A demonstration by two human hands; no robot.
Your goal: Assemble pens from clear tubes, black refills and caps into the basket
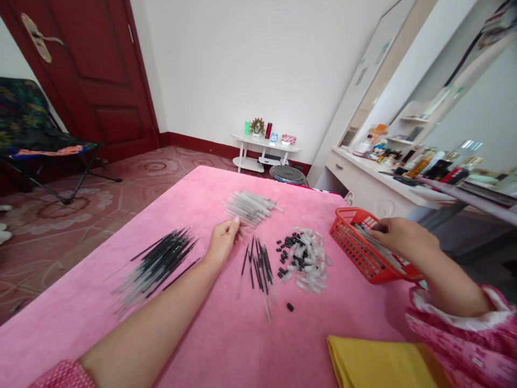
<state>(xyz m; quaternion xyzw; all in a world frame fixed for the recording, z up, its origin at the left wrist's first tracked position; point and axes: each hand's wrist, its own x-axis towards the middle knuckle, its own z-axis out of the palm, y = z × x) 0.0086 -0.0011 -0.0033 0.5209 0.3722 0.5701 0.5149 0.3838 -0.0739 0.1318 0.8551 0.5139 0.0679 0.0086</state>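
Observation:
My left hand (pixel 223 241) reaches across the pink table (pixel 210 334), fingers pinched at the near edge of a pile of clear pen barrels (pixel 251 207). My right hand (pixel 399 237) rests over a red plastic basket (pixel 357 245) at the right table edge, fingers curled down into it on what looks like finished pens. Between the hands lie a few black refills (pixel 257 261) and a heap of clear caps and small black plugs (pixel 305 257). A large bundle of black refills (pixel 159 263) lies to the left of my left arm.
A yellow cloth or envelope (pixel 379 364) lies at the near right. One loose black plug (pixel 290 307) sits alone. Beyond the table are a white dresser with bottles (pixel 388 178), a small white shelf (pixel 264 148), a folding chair (pixel 36 140) and a red door (pixel 92 70).

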